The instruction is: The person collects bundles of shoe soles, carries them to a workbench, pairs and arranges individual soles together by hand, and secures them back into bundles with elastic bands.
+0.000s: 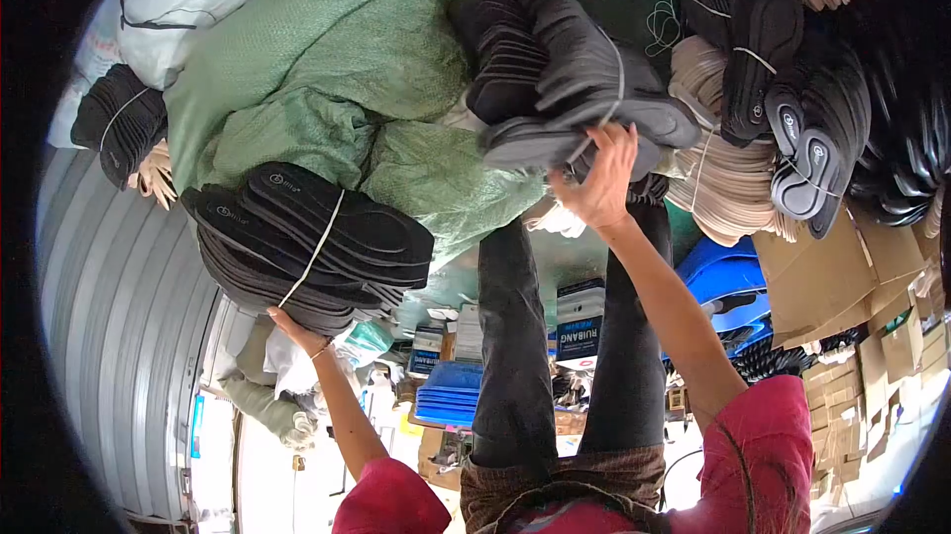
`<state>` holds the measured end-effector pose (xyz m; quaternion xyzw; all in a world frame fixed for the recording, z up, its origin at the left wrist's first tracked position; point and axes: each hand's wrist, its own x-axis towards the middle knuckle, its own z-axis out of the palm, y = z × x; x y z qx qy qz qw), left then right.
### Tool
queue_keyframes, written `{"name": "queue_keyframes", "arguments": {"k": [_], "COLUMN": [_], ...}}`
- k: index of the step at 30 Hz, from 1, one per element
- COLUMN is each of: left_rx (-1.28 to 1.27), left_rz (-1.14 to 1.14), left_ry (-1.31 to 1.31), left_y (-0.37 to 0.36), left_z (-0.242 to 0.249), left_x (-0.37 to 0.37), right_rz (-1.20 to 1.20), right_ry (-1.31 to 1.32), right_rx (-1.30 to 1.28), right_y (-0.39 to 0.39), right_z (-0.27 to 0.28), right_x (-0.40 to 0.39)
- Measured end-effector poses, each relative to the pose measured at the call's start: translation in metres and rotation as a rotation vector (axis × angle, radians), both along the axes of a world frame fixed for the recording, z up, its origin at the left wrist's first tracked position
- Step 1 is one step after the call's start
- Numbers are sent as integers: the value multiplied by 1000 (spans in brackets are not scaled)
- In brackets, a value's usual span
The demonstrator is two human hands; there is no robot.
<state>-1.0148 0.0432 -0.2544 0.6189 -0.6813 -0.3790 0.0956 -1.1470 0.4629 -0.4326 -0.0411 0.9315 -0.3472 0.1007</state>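
Observation:
A bundle of black shoe insoles (327, 237), bound by a pale band, hangs at the left in front of a green woven sack. My left hand (297, 332) grips its lower edge near the band; most of those fingers are hidden behind the insoles. Higher up and to the right, my right hand (602, 177) has its fingers closed at the band of a dark grey insole bundle (570, 68). That bundle is fanned out, with its lower insoles lying crosswise.
Green woven sacks (367, 58) fill the upper middle. More tied insole bundles, black and beige (728, 158), are piled at the right. Cardboard boxes (822, 271) stand below them. Blue trays (448, 393) sit near my legs, and a corrugated metal wall (129, 336) runs along the left.

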Motion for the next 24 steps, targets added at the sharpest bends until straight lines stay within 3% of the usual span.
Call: {"name": "queue_keyframes", "arguments": {"k": [2,4,5,6,8,10,12,13,16,17,19,20,22,24], "left_rx": [24,125,207,217,238,136,30,89,166,239,296,289,445,439], "left_rz": [3,-1,-12,-9,-23,-17,-2,1,54,52,19,22,-1,-6], "left_ry": [1,71,109,113,98,19,-51,-39,-8,2,56,64,55,44], "left_y": [-9,-18,-18,-19,-22,-11,-10,-14,-17,-14,-29,-46,-73,-76], "left_z": [-1,-3,-3,-3,-4,-3,-3,-3,-5,-2,-9,-18,-31,-33], "left_x": [8,18,16,18,20,10,5,8,4,-1,11,26,49,53], "right_rz": [51,-485,-774,-774,-1074,-1163,-1240,-1255,-1287,-1256,-1388,-1377,-1830,-1779], "right_ry": [-130,-466,-774,-767,-979,-1029,-1075,-1184,-1334,-1394,-1589,-1589,-1432,-1426], "right_rx": [19,-347,-449,-441,-218,-235,-260,-568,-804,-761,-544,-550,-522,-610], "right_y": [-4,-7,-9,-9,-9,-7,-8,-4,-7,-5,-9,-16,-27,-33], "right_z": [17,22,41,37,7,-34,-33,-30,-8,-24,-3,2,10,25], "right_x": [-13,-19,-44,-49,-70,-74,-92,-101,-127,-125,-141,-141,-138,-120]}}
